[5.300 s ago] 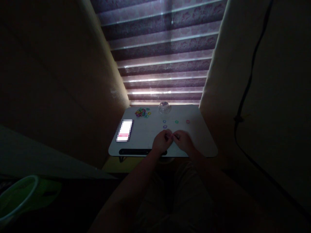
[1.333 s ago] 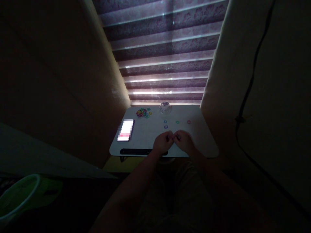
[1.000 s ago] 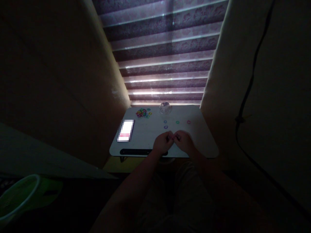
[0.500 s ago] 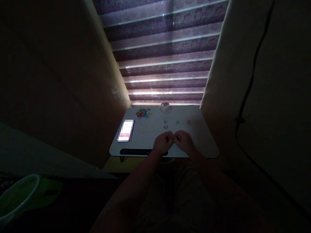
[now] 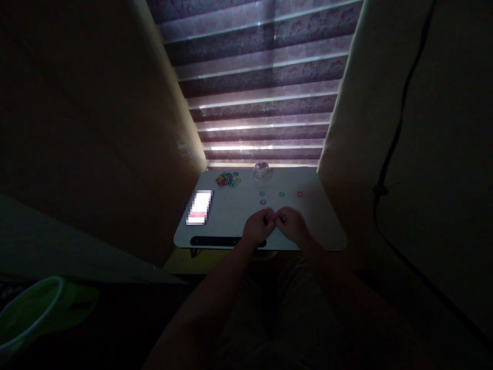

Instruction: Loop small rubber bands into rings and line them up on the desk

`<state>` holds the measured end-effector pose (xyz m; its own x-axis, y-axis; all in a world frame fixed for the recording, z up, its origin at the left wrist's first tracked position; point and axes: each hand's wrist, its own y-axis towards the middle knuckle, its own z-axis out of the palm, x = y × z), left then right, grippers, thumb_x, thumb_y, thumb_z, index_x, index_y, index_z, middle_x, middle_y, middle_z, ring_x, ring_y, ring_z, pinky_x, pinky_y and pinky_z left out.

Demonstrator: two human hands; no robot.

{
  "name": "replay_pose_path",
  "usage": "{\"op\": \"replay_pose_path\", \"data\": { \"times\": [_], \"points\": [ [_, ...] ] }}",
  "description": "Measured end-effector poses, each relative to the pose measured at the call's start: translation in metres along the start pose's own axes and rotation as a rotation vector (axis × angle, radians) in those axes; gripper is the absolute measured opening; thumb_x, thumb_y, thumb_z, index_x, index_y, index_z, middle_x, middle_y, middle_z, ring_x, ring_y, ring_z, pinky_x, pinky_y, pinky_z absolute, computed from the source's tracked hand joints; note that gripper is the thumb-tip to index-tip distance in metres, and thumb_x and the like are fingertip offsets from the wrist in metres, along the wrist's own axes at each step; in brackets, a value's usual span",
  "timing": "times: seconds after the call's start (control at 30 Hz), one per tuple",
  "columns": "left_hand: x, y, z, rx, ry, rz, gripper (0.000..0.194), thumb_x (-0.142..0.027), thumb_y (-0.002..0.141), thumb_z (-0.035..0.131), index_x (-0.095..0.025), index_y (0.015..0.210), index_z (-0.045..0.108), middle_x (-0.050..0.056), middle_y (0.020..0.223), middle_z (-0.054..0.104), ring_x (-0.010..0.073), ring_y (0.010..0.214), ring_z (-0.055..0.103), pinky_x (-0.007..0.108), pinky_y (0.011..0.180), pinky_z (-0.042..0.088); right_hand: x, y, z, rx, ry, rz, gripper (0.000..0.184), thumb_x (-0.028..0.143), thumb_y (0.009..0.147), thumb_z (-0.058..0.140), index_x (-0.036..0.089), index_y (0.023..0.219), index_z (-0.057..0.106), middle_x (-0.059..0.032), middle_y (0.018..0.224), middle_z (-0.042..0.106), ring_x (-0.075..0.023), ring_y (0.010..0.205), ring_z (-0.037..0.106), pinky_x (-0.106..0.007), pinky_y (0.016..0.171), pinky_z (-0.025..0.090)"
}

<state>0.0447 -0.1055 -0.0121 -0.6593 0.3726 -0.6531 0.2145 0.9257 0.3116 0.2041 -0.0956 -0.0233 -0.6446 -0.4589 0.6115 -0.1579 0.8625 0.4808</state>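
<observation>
Both hands meet at the surface [image 5: 239, 216] near edge, six o'clock; phone [image 5: 199, 207] at nine; band pile [image 5: 227, 179] at eleven; bowl [image 5: 262, 171] at twelve.

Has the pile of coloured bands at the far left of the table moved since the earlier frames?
No. The pile of coloured bands sits at the same spot beside the glass bowl, near the table far edge; small offsets match camera shift.
</observation>
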Motion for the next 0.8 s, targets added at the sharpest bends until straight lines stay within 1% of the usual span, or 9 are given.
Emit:
{"op": "replay_pose_path", "data": {
  "times": [0.1,0.4,0.53,0.67,0.8],
  "points": [
    [0.0021,0.0001,0.0014,-0.014,0.014,-0.005,0.020,-0.037,0.083,0.057,-0.018,0.079,0.058,-0.001,0.070,0.060,0.0110,0.061,0.049,0.024,0.056,0.032,-0.0014,0.0005,0.0008,0.005,-0.017,-0.005,0.008,0.022,0.077,0.057,0.019,0.071,0.062,-0.0011,0.066,0.058,-0.0136,0.062,0.051,-0.025,0.060,0.036],
    [0.0016,-0.0006,0.0003,0.006,0.031,-0.017,0.021,-0.039,0.083,0.056,-0.018,0.080,0.057,-0.001,0.071,0.061,0.0117,0.062,0.050,0.024,0.057,0.033,0.0000,0.0001,0.0010,0.002,-0.014,0.007,0.006,0.021,0.076,0.058,0.019,0.071,0.060,-0.0006,0.065,0.057,-0.0128,0.060,0.049,-0.025,0.058,0.035],
    [0.0015,-0.0009,0.0002,0.014,0.015,-0.011,0.020,-0.038,0.084,0.055,-0.019,0.080,0.056,-0.001,0.073,0.061,0.0121,0.065,0.052,0.024,0.059,0.035,-0.0006,0.0000,0.0011,0.000,-0.001,0.001,0.006,0.021,0.076,0.057,0.019,0.071,0.060,-0.0009,0.066,0.057,-0.0131,0.061,0.050,-0.024,0.058,0.036],
    [0.0013,-0.0009,0.0002,0.012,0.024,-0.015,0.020,-0.038,0.083,0.056,-0.019,0.080,0.056,-0.001,0.072,0.061,0.0121,0.064,0.051,0.024,0.058,0.034,-0.0010,-0.0002,0.0013,-0.001,-0.001,-0.006,0.005,0.021,0.076,0.058,0.019,0.071,0.061,-0.0015,0.068,0.059,-0.0133,0.063,0.051,-0.025,0.060,0.037],
    [0.0009,-0.0010,0.0000,0.010,0.030,-0.015,0.020,-0.038,0.083,0.055,-0.018,0.080,0.057,-0.001,0.072,0.061,0.0119,0.063,0.050,0.024,0.058,0.033,-0.0005,-0.0004,0.0013,0.005,0.013,0.010,0.006,0.020,0.076,0.058,0.019,0.071,0.061,-0.0011,0.067,0.059,-0.0130,0.061,0.051,-0.024,0.059,0.037]
  ]
}}
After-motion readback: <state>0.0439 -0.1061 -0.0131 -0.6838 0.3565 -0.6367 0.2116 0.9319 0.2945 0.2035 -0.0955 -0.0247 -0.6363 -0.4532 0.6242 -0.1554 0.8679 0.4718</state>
